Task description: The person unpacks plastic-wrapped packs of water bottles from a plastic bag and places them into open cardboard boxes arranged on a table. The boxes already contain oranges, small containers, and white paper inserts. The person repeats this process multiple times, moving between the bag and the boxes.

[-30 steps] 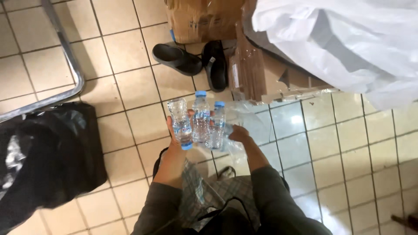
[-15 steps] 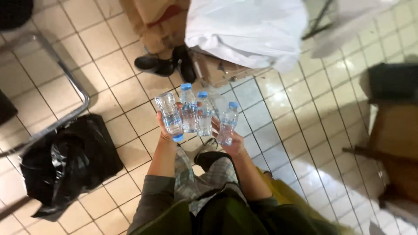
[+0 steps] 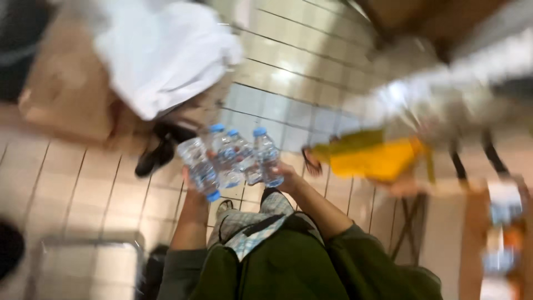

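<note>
I carry several clear plastic water bottles with blue caps, bunched together in front of my chest. My left hand grips the leftmost bottle, which is tipped cap-down. My right hand presses against the rightmost upright bottle from the side. Both forearms come out of dark green sleeves. The whole view is blurred by motion.
A large white plastic bag lies on cardboard at the upper left, with dark shoes beneath it. A yellow object sits at the right beside blurred furniture. A metal frame shows at the lower left on the tiled floor.
The view has swung round: the white bag moved from upper right to upper left, and the black bag left the view. Both hands still hold the bottle bunch the same way.
</note>
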